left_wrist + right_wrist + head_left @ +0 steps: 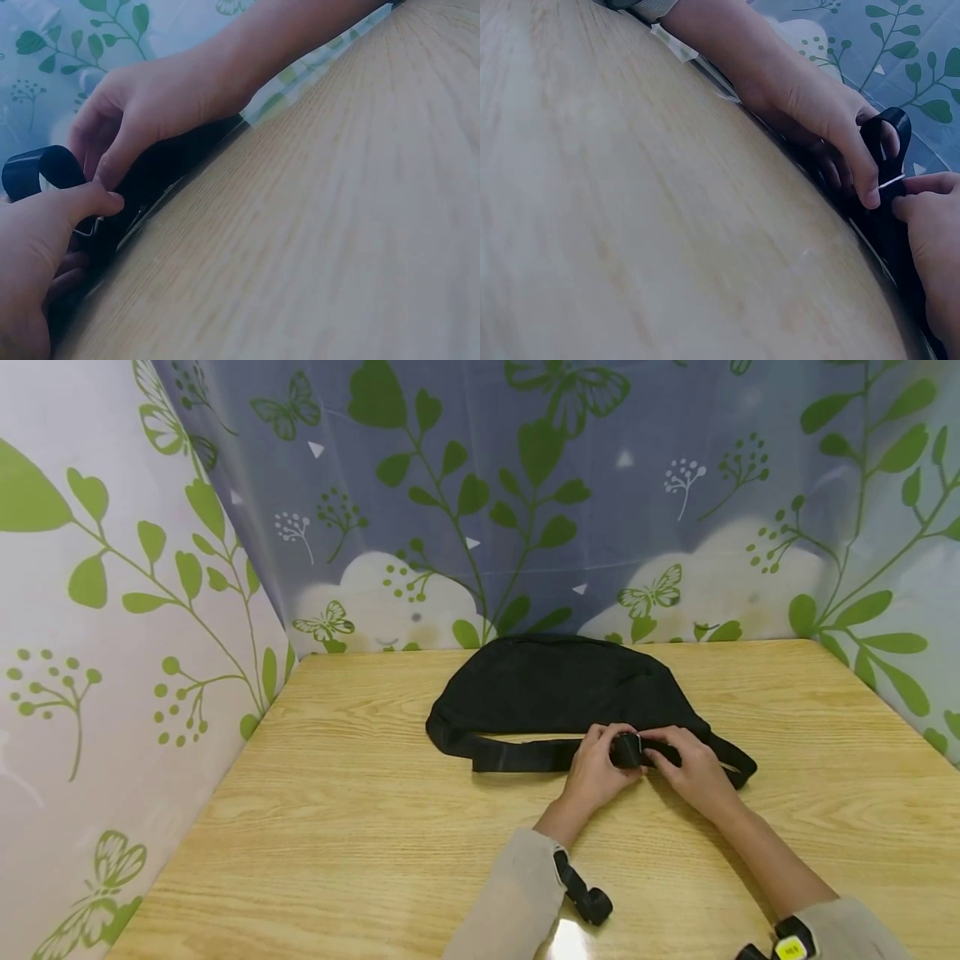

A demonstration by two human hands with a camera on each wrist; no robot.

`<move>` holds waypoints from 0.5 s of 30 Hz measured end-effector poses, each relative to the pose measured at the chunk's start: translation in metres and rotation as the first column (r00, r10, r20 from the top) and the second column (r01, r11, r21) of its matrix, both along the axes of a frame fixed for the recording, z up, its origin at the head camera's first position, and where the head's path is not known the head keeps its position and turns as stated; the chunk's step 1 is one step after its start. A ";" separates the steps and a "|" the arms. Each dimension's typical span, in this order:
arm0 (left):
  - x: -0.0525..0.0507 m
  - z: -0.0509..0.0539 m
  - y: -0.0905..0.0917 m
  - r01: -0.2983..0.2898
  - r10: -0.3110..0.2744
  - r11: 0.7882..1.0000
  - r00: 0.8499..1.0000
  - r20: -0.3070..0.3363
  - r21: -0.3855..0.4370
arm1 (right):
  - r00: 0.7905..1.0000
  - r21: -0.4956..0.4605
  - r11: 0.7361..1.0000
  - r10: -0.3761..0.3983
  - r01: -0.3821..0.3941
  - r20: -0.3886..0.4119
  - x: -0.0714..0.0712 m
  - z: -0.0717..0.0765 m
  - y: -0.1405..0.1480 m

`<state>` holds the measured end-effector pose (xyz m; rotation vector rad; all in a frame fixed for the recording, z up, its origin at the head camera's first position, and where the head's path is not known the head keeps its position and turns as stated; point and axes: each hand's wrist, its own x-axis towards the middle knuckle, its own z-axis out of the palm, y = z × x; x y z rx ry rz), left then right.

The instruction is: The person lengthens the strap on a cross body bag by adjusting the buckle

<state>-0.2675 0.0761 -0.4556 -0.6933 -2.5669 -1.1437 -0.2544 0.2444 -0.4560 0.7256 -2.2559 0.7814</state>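
Note:
A black waist bag [562,685] lies on the table, its strap [525,755] running along the near side. My left hand [600,768] pinches the strap at a raised loop [627,750] of webbing. Close by on the right, my right hand [693,777] pinches the strap beside a thin metal slider [892,181]. The loop [34,171] stands up above the slider in the left wrist view, between both hands. Fingers hide part of the slider, so how the webbing threads through it cannot be told.
The wood-grain table [337,827] extends around the bag. Behind it hangs a blue cloth backdrop [465,527] with green leaves, near the bag's far edge. A white printed side panel [150,635] stands at left. Black straps [585,893] are on the wrists.

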 end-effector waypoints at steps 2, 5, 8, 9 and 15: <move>0.000 0.000 0.000 -0.005 0.005 1.000 1.000 0.005 0.005 | 1.000 -0.007 1.000 -0.005 0.005 -0.016 0.000 0.000 0.000; 0.000 0.000 0.000 -0.015 0.015 1.000 1.000 0.008 0.012 | 0.999 -0.018 1.000 -0.012 0.011 -0.043 0.000 0.001 -0.001; -0.001 0.000 0.001 -0.028 0.027 0.999 1.000 0.015 0.025 | 0.998 -0.025 0.999 -0.030 0.028 -0.054 0.000 0.002 -0.001; 0.000 0.000 0.001 -0.032 0.032 0.999 0.999 0.020 0.031 | 0.997 -0.027 0.999 -0.045 0.043 -0.055 0.000 0.003 -0.001; -0.001 0.001 0.002 -0.075 0.071 0.995 0.996 0.059 0.072 | 0.984 -0.028 0.984 -0.176 0.176 -0.020 0.001 0.004 0.001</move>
